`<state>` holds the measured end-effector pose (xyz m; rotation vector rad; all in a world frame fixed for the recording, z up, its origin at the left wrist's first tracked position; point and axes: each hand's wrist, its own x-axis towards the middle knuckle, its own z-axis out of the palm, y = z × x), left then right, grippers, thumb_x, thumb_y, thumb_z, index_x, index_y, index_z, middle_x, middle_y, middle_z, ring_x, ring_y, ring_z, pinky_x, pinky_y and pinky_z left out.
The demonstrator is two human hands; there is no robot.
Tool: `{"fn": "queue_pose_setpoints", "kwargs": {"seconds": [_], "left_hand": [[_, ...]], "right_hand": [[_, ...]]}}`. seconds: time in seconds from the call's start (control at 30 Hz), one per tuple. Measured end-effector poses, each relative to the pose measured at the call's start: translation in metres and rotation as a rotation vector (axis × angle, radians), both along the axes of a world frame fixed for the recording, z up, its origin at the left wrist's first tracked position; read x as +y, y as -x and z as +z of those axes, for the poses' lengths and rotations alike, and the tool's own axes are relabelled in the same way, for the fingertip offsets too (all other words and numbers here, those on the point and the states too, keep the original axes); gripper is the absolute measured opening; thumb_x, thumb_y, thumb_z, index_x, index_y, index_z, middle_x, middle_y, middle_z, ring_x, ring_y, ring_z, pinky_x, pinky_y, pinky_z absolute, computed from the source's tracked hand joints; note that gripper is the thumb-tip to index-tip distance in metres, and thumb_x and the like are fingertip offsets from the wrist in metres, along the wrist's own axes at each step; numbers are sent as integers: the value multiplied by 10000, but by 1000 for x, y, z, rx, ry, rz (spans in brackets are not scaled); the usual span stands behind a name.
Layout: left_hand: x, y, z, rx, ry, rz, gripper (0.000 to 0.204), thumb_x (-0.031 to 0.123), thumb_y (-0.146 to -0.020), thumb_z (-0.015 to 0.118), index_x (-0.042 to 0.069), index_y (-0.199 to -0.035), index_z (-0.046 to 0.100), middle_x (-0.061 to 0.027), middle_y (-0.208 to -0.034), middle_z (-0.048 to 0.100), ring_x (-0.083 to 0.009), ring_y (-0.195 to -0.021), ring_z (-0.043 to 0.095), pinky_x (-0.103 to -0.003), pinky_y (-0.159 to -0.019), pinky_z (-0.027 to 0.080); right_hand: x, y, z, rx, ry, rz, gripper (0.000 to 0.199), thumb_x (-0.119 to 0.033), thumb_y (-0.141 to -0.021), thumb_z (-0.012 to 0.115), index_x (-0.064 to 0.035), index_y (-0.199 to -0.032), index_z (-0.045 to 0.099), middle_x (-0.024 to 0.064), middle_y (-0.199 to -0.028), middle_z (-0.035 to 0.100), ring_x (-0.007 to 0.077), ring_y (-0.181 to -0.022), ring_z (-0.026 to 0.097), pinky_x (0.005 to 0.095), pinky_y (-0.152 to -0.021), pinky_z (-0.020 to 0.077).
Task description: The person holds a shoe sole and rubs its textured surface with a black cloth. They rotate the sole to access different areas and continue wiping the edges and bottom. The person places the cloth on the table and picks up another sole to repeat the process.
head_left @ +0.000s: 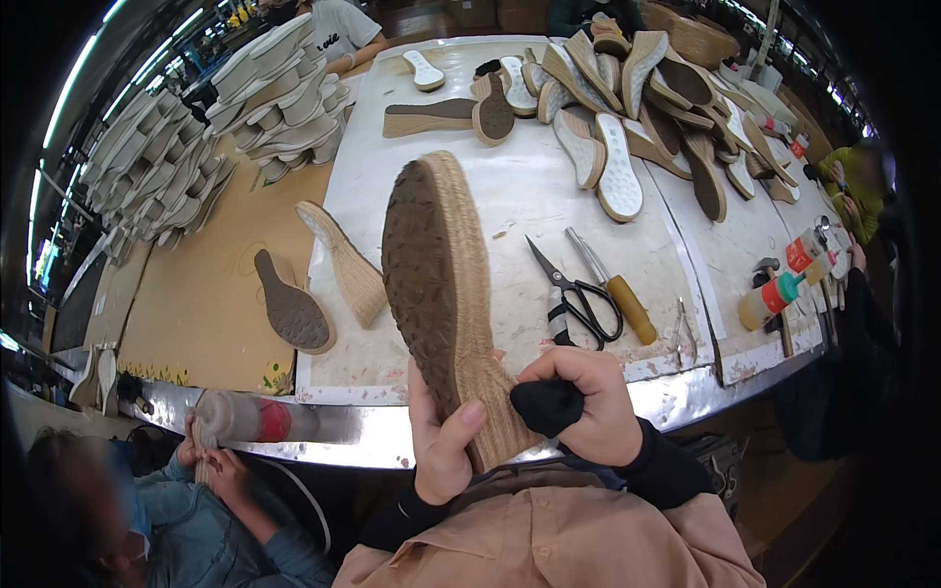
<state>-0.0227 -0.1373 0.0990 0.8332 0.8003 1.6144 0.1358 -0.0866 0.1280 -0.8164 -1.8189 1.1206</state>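
A wedge shoe sole [426,265] stands tilted up in front of me, its brown treaded underside to the left and its woven tan side wall to the right. My left hand [443,431] grips it round the heel end, thumb across the side. In my right hand [600,402] is a bunched black cloth [547,406], pressed against the woven side near the heel. On the white table beyond lie black-handled scissors [573,299] and a tool with a yellow wooden handle [630,307]. Two more wedge soles, one tan [343,263] and one brown-bottomed [292,306], lie left of the held one.
A heap of wedge soles [667,108] covers the table's far right. Stacked pale soles [279,93] stand far left. Nippers [683,333] and a green-capped bottle [771,299] lie rightward. A co-worker's hands [218,470] hold a strip at lower left, near a lying bottle [257,418].
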Motion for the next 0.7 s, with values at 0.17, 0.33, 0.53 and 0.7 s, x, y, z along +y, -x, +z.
{"fn": "queue_pose_setpoints", "kwargs": {"seconds": [0.17, 0.33, 0.53, 0.7], "left_hand": [[3, 3, -4, -26, 30, -23, 677, 249, -807, 581, 2, -1368, 294, -220, -1190, 519, -271, -979, 593, -377, -849, 496], [8, 5, -7, -99, 60, -32, 758, 364, -829, 545, 53, -1447, 233, -226, -1146, 518, -312, -907, 609, -451, -722, 562], [13, 0, -4, -167, 44, -87, 727, 380, -855, 507, 61, -1449, 235, -220, -1177, 510, -312, -923, 605, -459, -744, 552], [18, -5, -4, -150, 32, -90, 707, 384, -868, 490, 61, -1446, 244, -223, -1193, 509, -316, -928, 602, -468, -754, 545]], "right_hand": [[4, -15, 1, -6, 117, 50, 83, -48, -816, 638, 2, -877, 662, 60, -723, 645, 130, -654, 591, 251, -622, 449], [7, -37, 4, 265, 432, -48, 137, -90, -918, 522, -3, -933, 627, 21, -821, 624, 55, -694, 538, 196, -648, 427], [25, -83, -7, 419, 463, -116, 190, -161, -939, 480, 5, -1002, 547, 136, -965, 669, 180, -839, 657, 274, -753, 516], [33, -114, -33, 745, 706, -138, 195, -201, -959, 444, -33, -1045, 494, 12, -661, 510, 175, -671, 605, 355, -710, 517]]}}
